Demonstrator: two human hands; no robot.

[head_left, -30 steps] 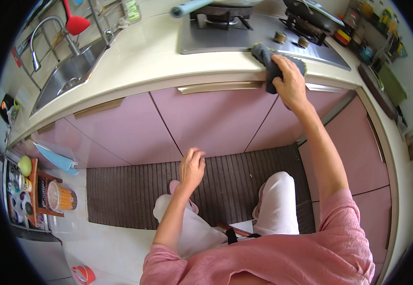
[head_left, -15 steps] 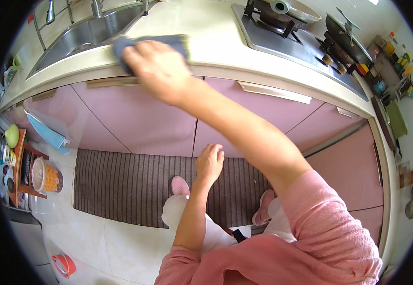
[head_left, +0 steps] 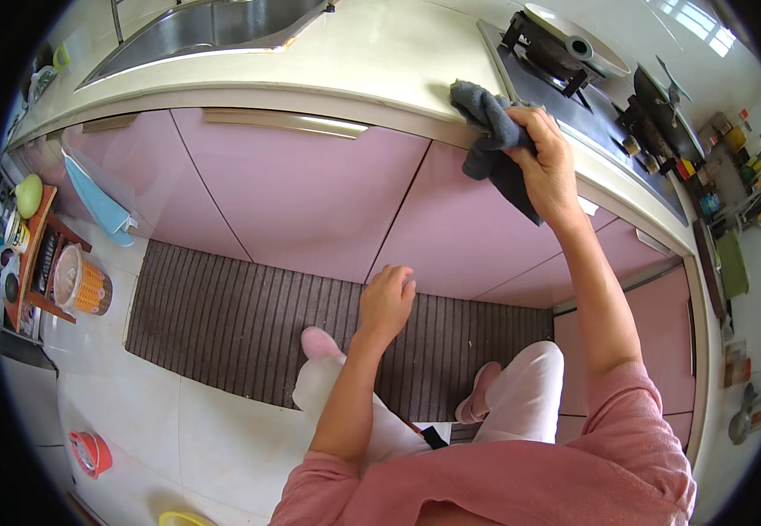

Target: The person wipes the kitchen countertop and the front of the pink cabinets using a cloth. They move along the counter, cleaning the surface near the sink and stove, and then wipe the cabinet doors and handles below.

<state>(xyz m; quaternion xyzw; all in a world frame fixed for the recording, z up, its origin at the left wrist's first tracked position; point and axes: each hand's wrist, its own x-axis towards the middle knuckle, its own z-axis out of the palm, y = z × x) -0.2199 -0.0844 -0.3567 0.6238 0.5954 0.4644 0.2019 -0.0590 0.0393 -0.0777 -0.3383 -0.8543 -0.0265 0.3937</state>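
My right hand (head_left: pixel 545 162) is closed on a bunched dark grey cloth (head_left: pixel 491 131) at the counter's front edge, just left of the gas stove (head_left: pixel 564 105). Part of the cloth rests against the cream countertop (head_left: pixel 380 57), while its lower end hangs down in front of the pink cabinet door (head_left: pixel 459 219). In front of my body, above the floor mat, my left hand (head_left: pixel 387 302) hangs with its fingers curled in. It touches nothing that I can see, and nothing shows in it.
A steel sink (head_left: pixel 214 31) lies at the left. Pans (head_left: pixel 564 48) stand on the stove. Bottles (head_left: pixel 739 136) line the right wall. Below are a striped mat (head_left: pixel 231 324), a small wooden shelf (head_left: pixel 34 250), an orange-patterned basket (head_left: pixel 91 289) and a red container (head_left: pixel 91 453).
My right hand has carried the cloth rightward along the counter, from beside the sink to the stove's edge. The cloth was spread flat and now hangs bunched. My left hand stays put.
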